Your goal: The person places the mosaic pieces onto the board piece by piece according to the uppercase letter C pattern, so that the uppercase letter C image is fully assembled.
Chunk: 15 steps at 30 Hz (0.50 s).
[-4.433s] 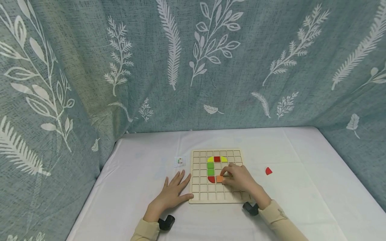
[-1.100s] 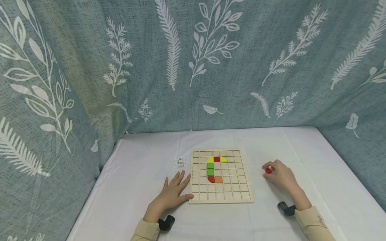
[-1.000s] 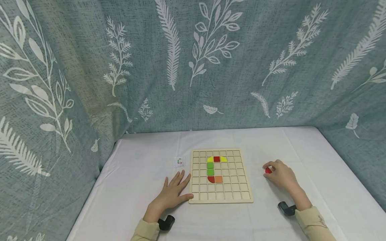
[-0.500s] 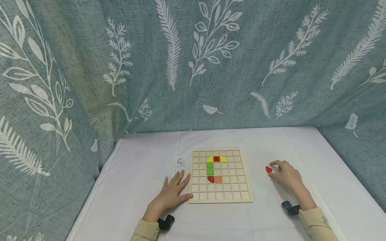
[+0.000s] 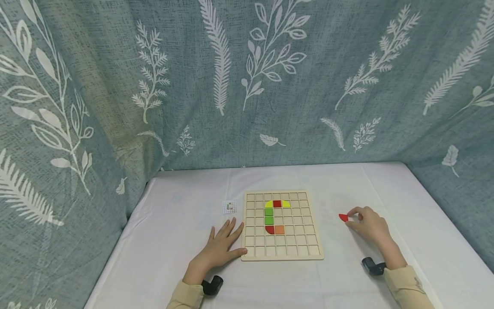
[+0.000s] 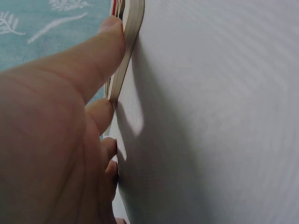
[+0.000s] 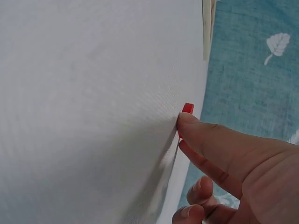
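My right hand [image 5: 371,225] pinches a red quarter-circle tile [image 5: 343,218] between thumb and index finger, low over the white tablecloth right of the board. In the right wrist view the thumb covers part of the red tile [image 7: 188,108], and the other fingers are bent. My left hand [image 5: 219,246] lies with spread fingers at the left edge of a wooden grid board [image 5: 301,253]; its thumb touches the board's edge [image 6: 127,56] in the left wrist view. Set in the board are yellow quarter-circle tiles [image 5: 286,204], a red square [image 5: 277,204], green squares [image 5: 269,216], a red quarter-circle [image 5: 269,230] and an orange square [image 5: 279,230].
A small card [image 5: 229,207] printed with a coloured grid pattern lies left of the board, beyond the left hand. The white-covered table [image 5: 185,193] ends at a blue-green leaf-patterned curtain [image 5: 239,141] behind and at both sides.
Since the oldest frame, the orange tile lies released in the board and my right hand has moved right to the red tile. Lately that tile has turned slightly. My left hand stays put.
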Motion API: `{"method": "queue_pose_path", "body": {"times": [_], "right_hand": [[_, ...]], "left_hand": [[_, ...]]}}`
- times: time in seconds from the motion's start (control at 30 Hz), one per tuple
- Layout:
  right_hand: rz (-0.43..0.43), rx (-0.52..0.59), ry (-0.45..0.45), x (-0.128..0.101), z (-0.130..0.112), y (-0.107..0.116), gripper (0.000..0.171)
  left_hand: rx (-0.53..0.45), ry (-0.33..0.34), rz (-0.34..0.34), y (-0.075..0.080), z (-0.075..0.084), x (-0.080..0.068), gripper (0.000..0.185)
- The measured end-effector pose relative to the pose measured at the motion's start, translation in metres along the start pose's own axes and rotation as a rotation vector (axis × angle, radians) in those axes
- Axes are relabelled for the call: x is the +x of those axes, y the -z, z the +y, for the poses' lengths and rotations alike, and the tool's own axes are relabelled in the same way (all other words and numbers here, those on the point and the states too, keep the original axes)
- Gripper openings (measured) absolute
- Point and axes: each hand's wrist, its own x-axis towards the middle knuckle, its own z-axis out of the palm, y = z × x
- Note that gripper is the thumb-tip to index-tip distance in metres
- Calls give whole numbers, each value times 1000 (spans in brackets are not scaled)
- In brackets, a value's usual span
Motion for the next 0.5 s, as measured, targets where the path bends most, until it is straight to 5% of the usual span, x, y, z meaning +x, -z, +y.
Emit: {"method": "queue_pose_path", "body": {"times": [0.5], "right_hand": [[15,-5,42,0,-2,-4,27]], "left_hand": [[-5,14,3,-1,1,-1,73]]}}
